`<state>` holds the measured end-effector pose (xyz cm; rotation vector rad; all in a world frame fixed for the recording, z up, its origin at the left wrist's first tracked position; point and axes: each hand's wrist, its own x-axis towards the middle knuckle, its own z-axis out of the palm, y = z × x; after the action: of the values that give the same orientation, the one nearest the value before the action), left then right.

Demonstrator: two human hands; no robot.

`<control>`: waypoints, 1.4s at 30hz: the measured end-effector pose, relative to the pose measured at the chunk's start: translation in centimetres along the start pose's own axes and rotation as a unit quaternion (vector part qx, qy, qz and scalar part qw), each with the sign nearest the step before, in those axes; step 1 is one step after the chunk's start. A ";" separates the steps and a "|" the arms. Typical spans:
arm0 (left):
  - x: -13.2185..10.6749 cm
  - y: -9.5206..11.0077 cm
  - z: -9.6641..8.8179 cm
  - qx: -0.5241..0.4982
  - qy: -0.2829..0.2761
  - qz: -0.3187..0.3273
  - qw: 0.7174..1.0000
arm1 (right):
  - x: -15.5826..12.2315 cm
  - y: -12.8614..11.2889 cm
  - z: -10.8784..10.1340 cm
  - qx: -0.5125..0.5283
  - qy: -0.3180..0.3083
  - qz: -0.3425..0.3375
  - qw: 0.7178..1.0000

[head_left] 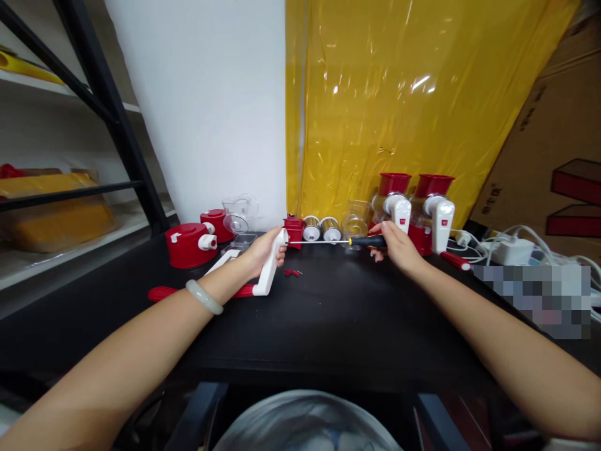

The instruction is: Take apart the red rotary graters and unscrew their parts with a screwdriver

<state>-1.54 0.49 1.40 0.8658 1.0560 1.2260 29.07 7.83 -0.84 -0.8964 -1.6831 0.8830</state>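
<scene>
My left hand (263,254) is closed round a white crank handle (269,266) with a red grip that points left. In my right hand (394,245) is a screwdriver (369,242) with a black and yellow handle. Its long thin shaft lies level, and the tip meets the upper end of the crank handle. Whether a screw sits at that spot is too small to tell. Another white handle lies partly hidden behind my left forearm. Small red pieces (292,272) lie on the black table (338,326) just below the shaft.
Red round bases (188,245) and clear plastic parts (240,210) stand at the left. Metal drums (331,229) and a red part (293,230) sit at the back. Two assembled red-and-white grinders (434,213) stand right, near white cables (514,247). A black shelf frame (107,113) rises at left.
</scene>
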 end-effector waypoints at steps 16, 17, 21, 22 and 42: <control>-0.2 0.0 0.1 0.006 -0.006 0.008 1.000 | 0.4 0.7 -0.2 -0.068 0.032 -0.059 0.995; -0.2 0.0 0.1 0.006 -0.004 0.006 1.000 | 0.5 0.8 -0.2 -0.066 0.030 -0.061 0.996; -0.3 0.1 0.1 0.006 0.004 0.008 1.000 | 0.5 0.9 -0.2 -0.058 0.028 -0.069 0.996; -0.3 0.1 0.1 0.005 0.003 0.011 1.000 | 0.5 0.9 -0.2 -0.056 0.029 -0.071 0.995; 0.0 0.2 -0.2 -0.010 -0.002 0.016 1.000 | 0.1 0.0 0.1 -0.011 0.081 -0.050 0.995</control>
<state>-1.76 0.52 1.49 0.8725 1.0282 1.2593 28.91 7.89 -0.83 -0.8671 -1.5844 0.7066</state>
